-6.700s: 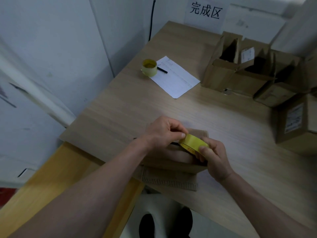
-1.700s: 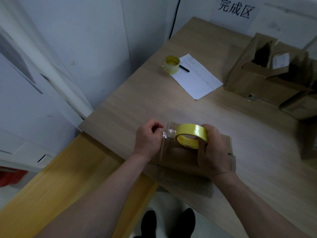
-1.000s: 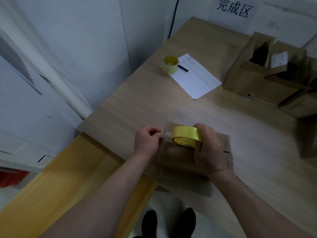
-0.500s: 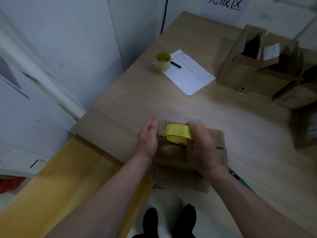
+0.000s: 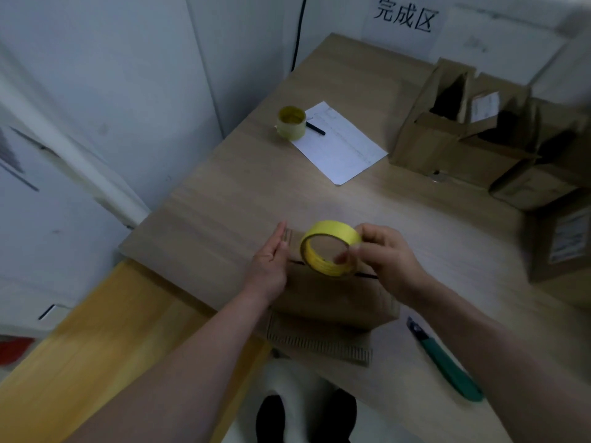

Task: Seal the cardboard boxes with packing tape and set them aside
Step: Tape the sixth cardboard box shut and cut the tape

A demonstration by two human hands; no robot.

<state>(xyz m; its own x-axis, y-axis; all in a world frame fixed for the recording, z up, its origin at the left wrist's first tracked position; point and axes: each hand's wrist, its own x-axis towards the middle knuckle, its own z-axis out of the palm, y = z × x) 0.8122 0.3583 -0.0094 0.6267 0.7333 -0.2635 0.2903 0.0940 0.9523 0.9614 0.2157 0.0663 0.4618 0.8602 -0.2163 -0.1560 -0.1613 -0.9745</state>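
A small brown cardboard box (image 5: 332, 298) lies at the near edge of the wooden table (image 5: 256, 199), one flap hanging over the edge. My right hand (image 5: 387, 260) holds a yellow roll of packing tape (image 5: 329, 247) tilted up above the box top, fingers through and around its ring. My left hand (image 5: 271, 260) rests flat against the box's left end, fingers straight, holding nothing. Whether a strip of tape runs from the roll to the box is too blurred to tell.
A green utility knife (image 5: 444, 362) lies to the right of the box. At the back are a second tape roll (image 5: 291, 123), a black pen (image 5: 315, 128) and a white sheet (image 5: 342, 142). Several open cardboard boxes (image 5: 463, 135) stand at the back right, with a labelled box (image 5: 559, 241) at the right.
My right hand has lifted the tape roll off the box and tilted it upright. My left hand has opened from pinching the tape end to lying flat against the box's left end.
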